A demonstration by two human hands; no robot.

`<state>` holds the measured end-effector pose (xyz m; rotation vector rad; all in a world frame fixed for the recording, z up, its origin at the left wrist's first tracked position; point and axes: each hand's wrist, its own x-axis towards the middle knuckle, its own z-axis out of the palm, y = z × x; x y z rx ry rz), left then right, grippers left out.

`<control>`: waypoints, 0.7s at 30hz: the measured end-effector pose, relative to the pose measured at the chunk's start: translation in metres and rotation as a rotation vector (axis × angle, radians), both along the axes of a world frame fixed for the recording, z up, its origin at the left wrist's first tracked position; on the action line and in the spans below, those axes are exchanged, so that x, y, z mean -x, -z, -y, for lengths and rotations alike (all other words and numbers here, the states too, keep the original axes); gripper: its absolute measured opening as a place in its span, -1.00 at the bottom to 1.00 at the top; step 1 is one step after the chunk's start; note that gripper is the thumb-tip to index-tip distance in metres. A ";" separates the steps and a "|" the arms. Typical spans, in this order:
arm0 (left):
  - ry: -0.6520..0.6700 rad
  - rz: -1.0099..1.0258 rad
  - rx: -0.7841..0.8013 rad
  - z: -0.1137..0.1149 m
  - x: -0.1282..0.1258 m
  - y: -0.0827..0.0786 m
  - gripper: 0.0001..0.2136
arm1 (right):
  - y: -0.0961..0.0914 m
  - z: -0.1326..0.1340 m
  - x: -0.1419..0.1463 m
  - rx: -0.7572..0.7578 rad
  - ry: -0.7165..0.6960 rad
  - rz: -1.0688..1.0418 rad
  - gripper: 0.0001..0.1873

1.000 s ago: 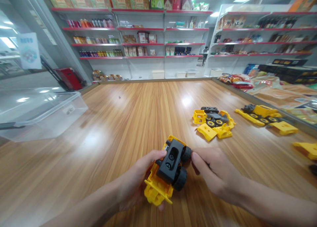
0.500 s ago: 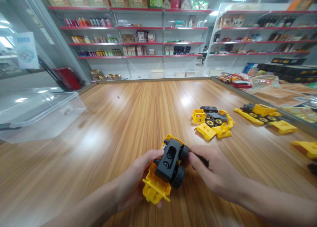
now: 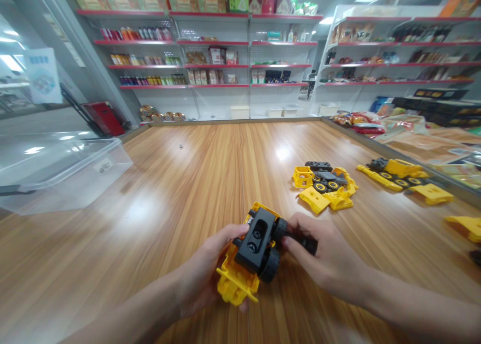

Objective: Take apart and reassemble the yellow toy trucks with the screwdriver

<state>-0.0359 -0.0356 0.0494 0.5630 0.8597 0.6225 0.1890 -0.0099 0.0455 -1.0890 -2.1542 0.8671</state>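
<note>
My left hand (image 3: 214, 264) grips a yellow and black toy truck (image 3: 257, 239), turned so that its black underside with two cross-head screws faces up. The thumb presses on the side of the chassis. Two black wheels (image 3: 269, 265) show on the truck's right side; the yellow body hangs below. My right hand (image 3: 323, 254) is closed around a short black tool (image 3: 308, 244), which looks like a screwdriver handle, its near end at the upper wheel (image 3: 280, 229). The tool's tip is hidden behind the fingers and wheel.
A cluster of yellow and black toy truck parts (image 3: 313, 199) lies right of centre on the wooden table (image 3: 195, 174). More parts (image 3: 406, 168) lie farther right, with a yellow piece (image 3: 466, 228) near the edge. A clear plastic bin (image 3: 86, 184) stands at left.
My right hand has shifted its hold slightly, and more of the black tool shows between thumb and fingers. The truck stays almost still in my left hand.
</note>
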 end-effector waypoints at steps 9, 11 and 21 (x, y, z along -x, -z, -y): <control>0.021 -0.014 -0.049 0.000 -0.001 0.002 -0.56 | -0.008 0.002 -0.005 0.074 -0.053 -0.018 -0.67; 0.013 -0.039 -0.079 0.000 -0.001 0.002 -0.59 | -0.005 0.002 -0.003 0.093 -0.030 -0.026 -0.71; -0.002 -0.046 -0.075 0.001 -0.001 0.002 -0.59 | -0.007 -0.001 0.000 0.028 -0.004 0.050 -0.83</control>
